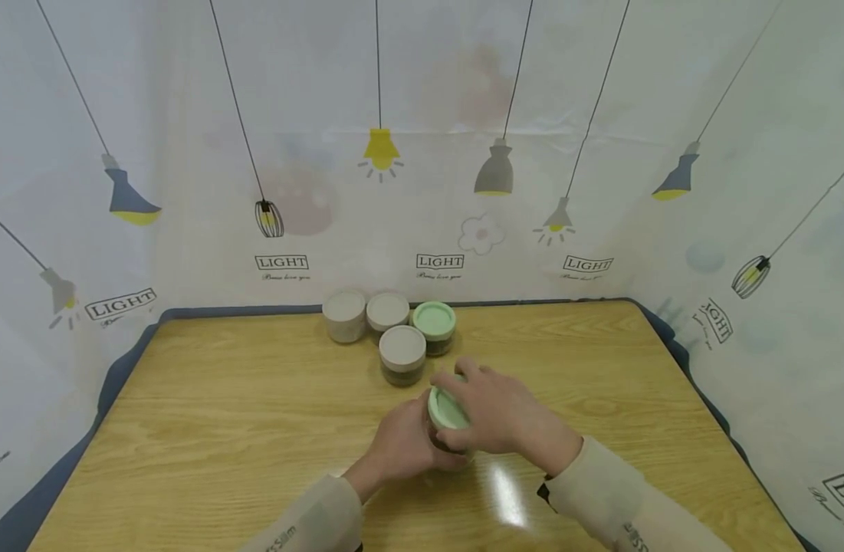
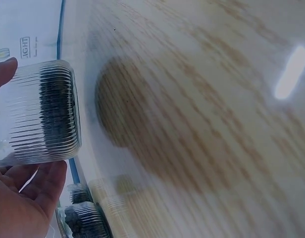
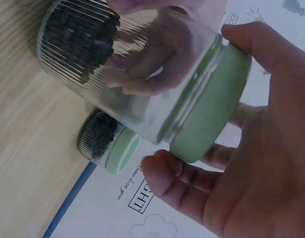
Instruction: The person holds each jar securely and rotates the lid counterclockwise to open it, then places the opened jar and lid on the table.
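Fingers (image 3: 165, 181) grip green lid (image 3: 212, 114) | wooden table (image 1: 221, 429) | lamp-print curtain (image 1: 187, 115)

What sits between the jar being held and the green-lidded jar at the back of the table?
In the head view, a grey-lidded jar stands partly between the held jar and the back green-lidded jar.

Held jar (image 1: 449, 429) mid-table (image 1: 221, 429), four jars (image 1: 402, 354) clustered behind it
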A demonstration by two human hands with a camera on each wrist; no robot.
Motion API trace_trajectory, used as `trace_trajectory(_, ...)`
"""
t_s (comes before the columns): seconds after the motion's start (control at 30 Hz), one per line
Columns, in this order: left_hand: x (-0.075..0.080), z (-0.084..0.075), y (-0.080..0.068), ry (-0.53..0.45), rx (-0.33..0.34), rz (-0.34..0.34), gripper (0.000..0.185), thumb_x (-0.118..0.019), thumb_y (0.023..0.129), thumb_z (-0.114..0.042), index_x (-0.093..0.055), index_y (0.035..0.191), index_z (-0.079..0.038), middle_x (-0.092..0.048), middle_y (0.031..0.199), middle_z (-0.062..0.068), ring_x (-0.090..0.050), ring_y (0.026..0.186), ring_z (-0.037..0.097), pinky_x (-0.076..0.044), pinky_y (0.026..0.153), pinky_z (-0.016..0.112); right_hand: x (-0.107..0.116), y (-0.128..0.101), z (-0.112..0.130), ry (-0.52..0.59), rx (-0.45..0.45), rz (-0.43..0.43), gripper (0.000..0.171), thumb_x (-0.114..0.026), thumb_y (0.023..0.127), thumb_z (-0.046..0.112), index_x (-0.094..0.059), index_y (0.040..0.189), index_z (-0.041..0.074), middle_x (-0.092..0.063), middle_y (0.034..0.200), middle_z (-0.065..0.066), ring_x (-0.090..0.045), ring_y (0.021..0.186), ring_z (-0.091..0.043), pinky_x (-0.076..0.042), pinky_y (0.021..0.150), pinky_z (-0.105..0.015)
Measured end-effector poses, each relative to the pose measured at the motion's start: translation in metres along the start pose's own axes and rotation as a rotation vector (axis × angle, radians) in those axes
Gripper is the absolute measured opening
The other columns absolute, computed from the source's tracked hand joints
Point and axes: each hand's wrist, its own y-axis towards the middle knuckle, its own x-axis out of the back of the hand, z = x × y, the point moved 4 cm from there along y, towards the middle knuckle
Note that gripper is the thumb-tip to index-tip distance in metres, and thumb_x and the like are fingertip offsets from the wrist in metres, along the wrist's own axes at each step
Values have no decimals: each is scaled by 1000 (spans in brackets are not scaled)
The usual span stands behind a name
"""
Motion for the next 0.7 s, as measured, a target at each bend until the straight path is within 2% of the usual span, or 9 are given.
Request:
trace_trajectory(0.2, -1, -1, -2, 17, -22, -14, 83, -84, 60, -57, -55, 128, -20, -67, 113, -9, -62, 102, 8, -52, 87, 31, 4, -2, -1, 48, 108, 66, 66, -74, 76, 39, -50, 137, 35, -48, 133, -7, -52, 105, -28, -52, 74, -39)
trace_trajectory(0.4, -2, -2, -4, 27, -26, -9, 83, -84, 61, -57, -56, 129, -20, -67, 114, -8, -62, 103, 9, -52, 88, 31, 8, -5, 1, 29, 223, 84, 71, -81, 74, 31, -51, 138, 35, -47, 139, -6, -52, 111, -33, -52, 87, -47)
trace_trajectory(0.5, -2, 0, -3, 31, -22, -5, 86, -83, 62, -58, -53, 132, -19, -67, 115, -8, -62, 104, 9, -52, 88, 32, 8, -6, 1, 48, 193, 107, 82, -83, 73, 36, -43, 145, 35, -40, 149, -8, -50, 120, -39, -48, 96, -54)
trace_trajectory(0.57, -2, 0, -2, 33, -21, -11, 88, -83, 62, -59, -51, 133, -19, -67, 115, -8, -62, 104, 10, -52, 87, 32, 9, -6, -1, 64, 137, 101, 89, -81, 74, 45, -35, 150, 35, -33, 155, -9, -47, 127, -41, -44, 101, -58)
trace_trajectory(0.63, -2, 0, -2, 35, -20, -16, 88, -82, 62, -59, -50, 133, -20, -67, 115, -8, -63, 104, 10, -52, 87, 33, 9, -5, -2, 64, 73, 67, 89, -73, 78, 57, -30, 153, 32, -33, 156, -12, -46, 131, -42, -41, 103, -60)
trace_trajectory(0.7, -1, 0, -1, 34, -19, -24, 88, -83, 62, -59, -50, 133, -20, -66, 116, -8, -63, 104, 12, -53, 86, 34, 9, -4, -2, 30, 25, 9, 87, -60, 82, 68, -31, 153, 26, -40, 151, -15, -49, 129, -40, -44, 102, -57)
